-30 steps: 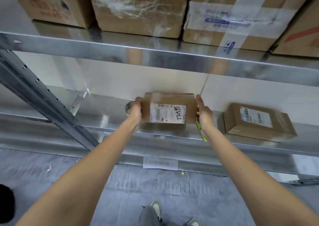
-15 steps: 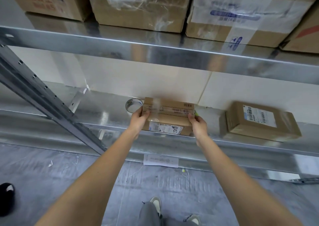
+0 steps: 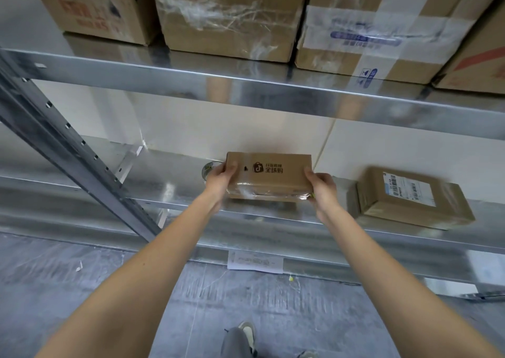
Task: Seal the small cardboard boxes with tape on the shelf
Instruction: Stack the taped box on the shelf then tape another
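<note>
- The left hand [image 3: 220, 178] and right hand [image 3: 322, 187] grip opposite ends of a small box [image 3: 269, 174].
- The box sits on the metal shelf [image 3: 169, 191], printed side up.
- A tape roll [image 3: 210, 167] peeks out behind the left hand.
- A second box [image 3: 410, 196] lies further right.

You're looking at a small brown cardboard box [image 3: 269, 174] sitting on the metal shelf [image 3: 169, 183], its printed black logo facing up and clear tape shining along its near edge. A roll of clear tape [image 3: 210, 168] is peeking out just behind its left end. A second small box [image 3: 412, 198], carrying a barcode label, is lying well apart to the right.
</note>
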Motion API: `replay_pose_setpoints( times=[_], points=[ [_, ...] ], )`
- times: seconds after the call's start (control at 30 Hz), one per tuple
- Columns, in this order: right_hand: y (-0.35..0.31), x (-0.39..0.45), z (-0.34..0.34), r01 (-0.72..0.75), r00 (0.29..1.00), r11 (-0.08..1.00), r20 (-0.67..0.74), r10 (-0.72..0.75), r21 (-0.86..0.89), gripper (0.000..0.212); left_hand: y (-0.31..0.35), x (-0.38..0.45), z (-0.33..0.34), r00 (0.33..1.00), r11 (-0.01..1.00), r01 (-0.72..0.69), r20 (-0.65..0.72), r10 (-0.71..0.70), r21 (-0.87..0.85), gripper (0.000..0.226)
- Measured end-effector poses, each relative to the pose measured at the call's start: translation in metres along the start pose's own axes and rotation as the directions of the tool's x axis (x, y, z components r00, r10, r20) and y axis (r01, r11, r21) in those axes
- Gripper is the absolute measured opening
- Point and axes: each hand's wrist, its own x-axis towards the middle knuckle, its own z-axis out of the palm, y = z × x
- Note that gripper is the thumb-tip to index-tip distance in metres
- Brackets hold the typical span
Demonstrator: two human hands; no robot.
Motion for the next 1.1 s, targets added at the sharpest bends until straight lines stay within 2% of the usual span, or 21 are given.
replay_pose_setpoints(
  times=[0.07, 0.17, 0.47, 0.53, 0.6, 0.67, 0.73, 0.8, 0.83, 0.87, 0.93, 1.0, 1.1],
  points=[
    [0.012, -0.001, 0.0, -0.031, 1.0, 0.999, -0.002, 0.031, -0.021, 0.029, -0.01, -0.004, -0.003, 1.0, 1.0, 0.002, -0.004, -0.002, 0.017, 0.035],
    [0.024, -0.002, -0.002, -0.098, 0.995, 0.995, -0.009, 0.098, 0.006, 0.034, -0.014, -0.005, -0.002, 1.0, 0.999, -0.019, 0.014, 0.018, 0.05, 0.037],
    [0.022, 0.0, 0.004, -0.124, 0.991, 0.991, -0.043, 0.126, 0.051, 0.037, -0.01, 0.005, 0.003, 1.0, 0.992, -0.015, 0.01, 0.013, 0.129, 0.035],
    [0.022, 0.0, 0.005, -0.117, 0.991, 0.993, -0.062, 0.118, 0.016, 0.039, -0.007, 0.006, 0.008, 0.999, 0.985, -0.043, -0.016, 0.046, 0.168, 0.028],
    [0.021, 0.003, 0.005, -0.12, 0.989, 0.993, -0.085, 0.118, -0.022, 0.039, -0.009, 0.014, 0.009, 0.989, 0.957, -0.077, -0.1, 0.109, 0.278, 0.029],
    [0.018, 0.006, 0.004, -0.14, 0.987, 0.99, -0.079, 0.136, -0.035, 0.039, -0.014, 0.02, 0.0, 0.963, 0.869, -0.087, -0.181, 0.198, 0.487, 0.036],
    [0.018, 0.009, 0.003, -0.155, 0.987, 0.987, -0.054, 0.152, -0.04, 0.037, -0.023, 0.026, -0.018, 0.949, 0.705, -0.093, -0.152, 0.277, 0.703, 0.035],
    [0.017, 0.009, 0.002, -0.154, 0.987, 0.987, -0.041, 0.152, -0.041, 0.032, -0.03, 0.027, -0.032, 0.97, 0.374, -0.122, 0.031, 0.24, 0.919, 0.036],
    [0.017, 0.01, 0.002, -0.149, 0.988, 0.988, -0.043, 0.147, -0.042, 0.031, -0.033, 0.028, -0.037, 0.976, 0.202, -0.143, 0.105, 0.189, 0.969, 0.042],
    [0.017, 0.01, 0.003, -0.146, 0.988, 0.988, -0.051, 0.143, -0.048, 0.03, -0.036, 0.027, -0.041, 0.977, 0.09, -0.155, 0.14, 0.16, 0.984, 0.045],
    [0.018, 0.011, 0.003, -0.136, 0.989, 0.989, -0.062, 0.133, -0.063, 0.03, -0.041, 0.028, -0.046, 0.974, -0.042, -0.159, 0.164, 0.156, 0.986, 0.044],
    [0.018, 0.01, 0.004, -0.133, 0.99, 0.989, -0.064, 0.129, -0.065, 0.031, -0.046, 0.024, -0.051, 0.972, -0.133, -0.145, 0.166, 0.168, 0.981, 0.036],
    [0.02, 0.011, 0.006, -0.108, 0.991, 0.985, -0.092, 0.096, -0.134, 0.039, -0.052, 0.017, -0.06, 0.963, -0.159, -0.118, 0.152, 0.222, 0.98, 0.03]
  ],
)
